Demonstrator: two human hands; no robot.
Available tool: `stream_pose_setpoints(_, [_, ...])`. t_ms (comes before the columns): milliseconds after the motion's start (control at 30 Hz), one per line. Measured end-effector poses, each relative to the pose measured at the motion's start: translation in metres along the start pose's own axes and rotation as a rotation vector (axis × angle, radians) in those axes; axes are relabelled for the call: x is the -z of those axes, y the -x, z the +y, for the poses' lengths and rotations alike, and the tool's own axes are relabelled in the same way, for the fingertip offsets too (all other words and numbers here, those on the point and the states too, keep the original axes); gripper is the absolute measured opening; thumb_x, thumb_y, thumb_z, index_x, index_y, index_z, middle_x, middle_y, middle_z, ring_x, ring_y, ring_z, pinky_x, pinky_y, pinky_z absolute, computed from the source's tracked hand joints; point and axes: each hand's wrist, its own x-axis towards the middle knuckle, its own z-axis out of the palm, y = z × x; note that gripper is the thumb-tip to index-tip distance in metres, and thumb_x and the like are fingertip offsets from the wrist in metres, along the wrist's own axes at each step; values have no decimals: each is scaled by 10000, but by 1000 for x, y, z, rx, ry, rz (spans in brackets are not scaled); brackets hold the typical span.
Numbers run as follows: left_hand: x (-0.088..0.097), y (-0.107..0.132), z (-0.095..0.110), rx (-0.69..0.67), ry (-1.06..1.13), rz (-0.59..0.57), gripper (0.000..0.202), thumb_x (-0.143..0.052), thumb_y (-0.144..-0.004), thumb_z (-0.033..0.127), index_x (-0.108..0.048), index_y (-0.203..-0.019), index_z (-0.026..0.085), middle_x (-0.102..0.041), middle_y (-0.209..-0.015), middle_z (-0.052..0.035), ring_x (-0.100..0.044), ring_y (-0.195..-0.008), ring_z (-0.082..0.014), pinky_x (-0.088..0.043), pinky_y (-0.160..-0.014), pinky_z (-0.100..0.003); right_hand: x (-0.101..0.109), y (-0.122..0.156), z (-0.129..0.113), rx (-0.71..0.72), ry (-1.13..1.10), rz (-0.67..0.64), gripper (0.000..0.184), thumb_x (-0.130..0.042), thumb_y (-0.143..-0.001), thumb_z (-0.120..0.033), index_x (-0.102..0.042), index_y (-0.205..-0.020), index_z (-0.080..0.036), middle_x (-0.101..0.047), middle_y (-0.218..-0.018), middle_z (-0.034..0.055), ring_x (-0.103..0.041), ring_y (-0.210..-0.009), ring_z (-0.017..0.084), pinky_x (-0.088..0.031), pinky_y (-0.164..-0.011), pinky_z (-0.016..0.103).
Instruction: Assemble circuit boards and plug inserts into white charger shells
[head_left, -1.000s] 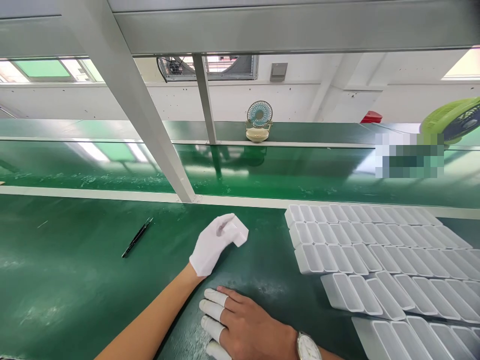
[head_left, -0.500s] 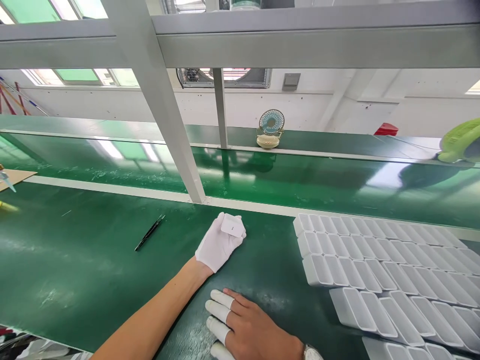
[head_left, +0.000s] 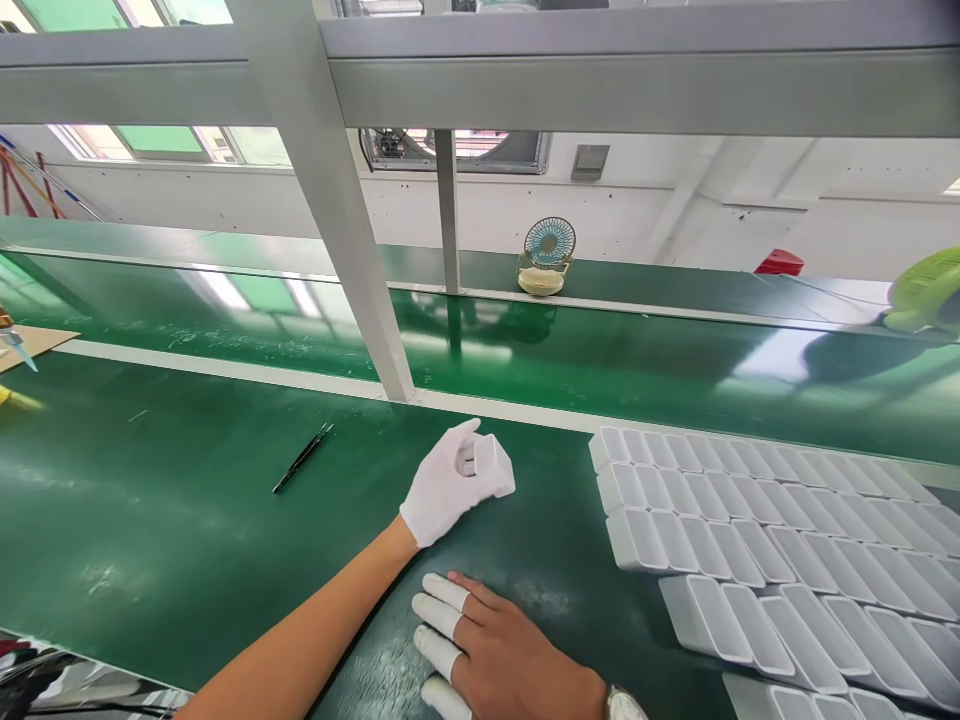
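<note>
My left hand (head_left: 444, 485), in a white glove, is closed around a small white plastic box (head_left: 496, 466) just above the green bench (head_left: 187, 520). My right hand (head_left: 480, 645) is bare, with white finger cots on several fingertips. It lies flat and open on the bench, nearer to me and below the left hand, with a wristwatch (head_left: 624, 705) on its wrist. To the right of both hands lie rows of white plastic trays (head_left: 750, 540) with narrow compartments.
Black tweezers (head_left: 302, 458) lie on the bench to the left. A slanted grey frame post (head_left: 337, 220) meets the bench edge behind the hands. Beyond it runs a green conveyor (head_left: 600, 360), with a small desk fan (head_left: 546, 258) on the far bench.
My left hand has turned the white box in its fingers and shifted slightly right. The view has tilted up a little. My right hand has stayed flat on the bench.
</note>
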Motion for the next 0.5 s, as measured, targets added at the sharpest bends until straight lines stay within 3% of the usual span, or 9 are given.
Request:
stream_pose_setpoints(100, [-6, 9, -6, -145, -433, -3, 882, -814, -693, 178, -421, -1476, 286, -616, -1331, -66, -609, -1222, -275, -441, -1116, -481, 3, 1, -1, -31, -47, -54, 314, -531, -1004, -356, -693, -1189, -161, -637, -1373, 113, -494, -1366, 265, -264, -1252, 468])
stream_pose_setpoints(200, [-12, 16, -11, -250, -680, -47, 851, -744, -743, 168, -388, -1503, 311, -569, -1417, -59, -576, -1282, -277, -418, -1140, -471, 10, 1, -3, -56, -83, -94, 297, -527, -1002, -327, -695, -1178, -157, -662, -1330, 114, -512, -1343, 251, -250, -1254, 455])
stream_pose_setpoints(500, [-11, 14, -8, -281, -866, -81, 798, -692, -799, 174, -350, -1506, 316, -580, -1416, -25, -584, -1276, -238, -444, -1117, -404, 27, -2, -6, -85, -118, -122, 341, -517, -1015, -348, -663, -1237, -135, -646, -1346, 137, -510, -1334, 251, -227, -1253, 453])
